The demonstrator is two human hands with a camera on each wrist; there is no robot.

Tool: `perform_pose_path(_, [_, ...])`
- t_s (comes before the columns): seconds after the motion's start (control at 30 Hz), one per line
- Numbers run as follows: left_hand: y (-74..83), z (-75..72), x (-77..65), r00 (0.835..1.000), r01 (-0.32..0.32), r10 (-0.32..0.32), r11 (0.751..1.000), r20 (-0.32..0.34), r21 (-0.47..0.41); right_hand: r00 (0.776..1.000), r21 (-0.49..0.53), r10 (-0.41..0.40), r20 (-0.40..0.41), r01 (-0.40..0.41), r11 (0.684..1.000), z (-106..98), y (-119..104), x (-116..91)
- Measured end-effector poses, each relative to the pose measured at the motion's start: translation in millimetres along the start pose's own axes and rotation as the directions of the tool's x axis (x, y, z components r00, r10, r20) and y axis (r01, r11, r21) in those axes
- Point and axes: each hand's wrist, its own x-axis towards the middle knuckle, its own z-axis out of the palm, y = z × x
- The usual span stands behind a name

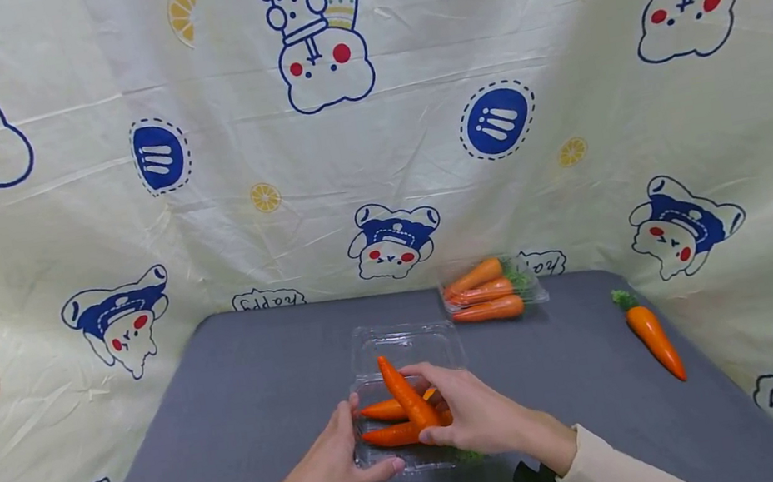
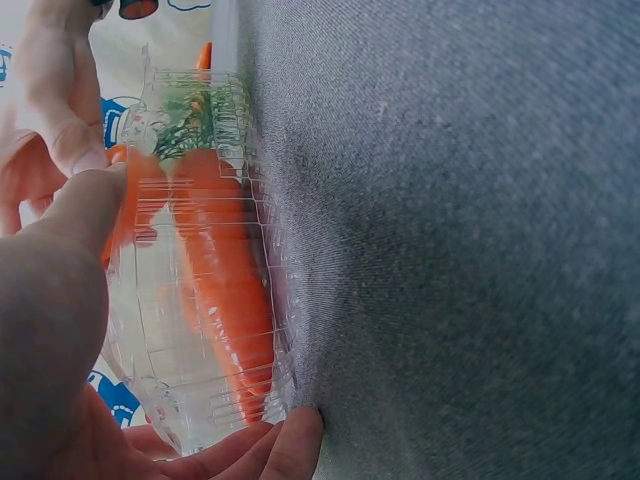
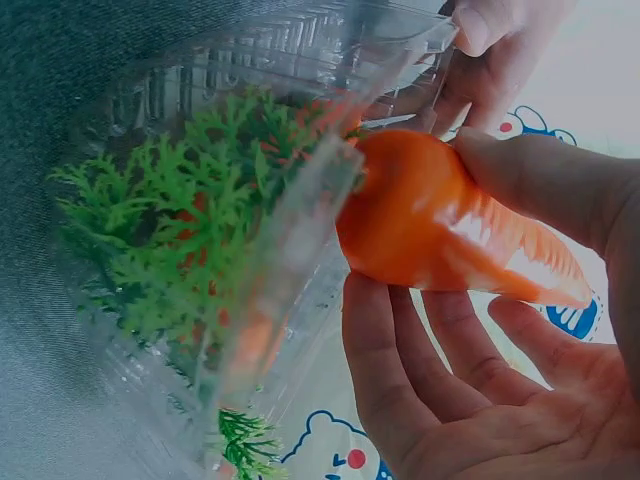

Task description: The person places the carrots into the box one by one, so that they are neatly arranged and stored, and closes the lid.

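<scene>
My right hand [image 1: 485,411] holds a carrot [image 1: 404,390] between thumb and fingers, its pointed end aimed up and away in the head view. The carrot is tilted above a clear plastic clamshell box [image 1: 403,345], whose lid lies open at the back. Inside the box are two carrots [image 1: 390,436] with tips to the left; green leafy tops [image 3: 160,225] bunch at the box's right end in the right wrist view. My left hand [image 1: 323,460] grips the box's left end, thumb on the near side and fingers round the far corner [image 2: 225,455].
At the table's back edge sits another clear pack of several carrots [image 1: 489,311]. A single carrot [image 1: 652,335] with a green top lies by the right edge of the grey tabletop [image 1: 252,397]. A printed curtain [image 1: 216,217] surrounds the table.
</scene>
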Motion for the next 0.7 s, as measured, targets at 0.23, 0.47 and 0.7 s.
perform_pose_path(0.23, [-0.8,0.5,0.3,1.0,-0.005,0.005,1.0,-0.004,-0.001,1.0,0.012,0.013,0.019,-0.014,1.0,-0.3,3.0,-2.4])
perform_pose_path(0.47, [-1.3,1.1,1.0,1.0,0.002,-0.002,1.0,-0.005,0.009,0.998,0.039,0.006,0.059,-0.008,0.999,-0.1,6.2,-5.1])
perform_pose_path(0.7, [-0.8,0.2,1.9,1.0,0.02,-0.02,1.0,0.002,0.003,0.995,0.006,-0.001,0.1,0.001,1.0,-0.4,5.3,-8.8])
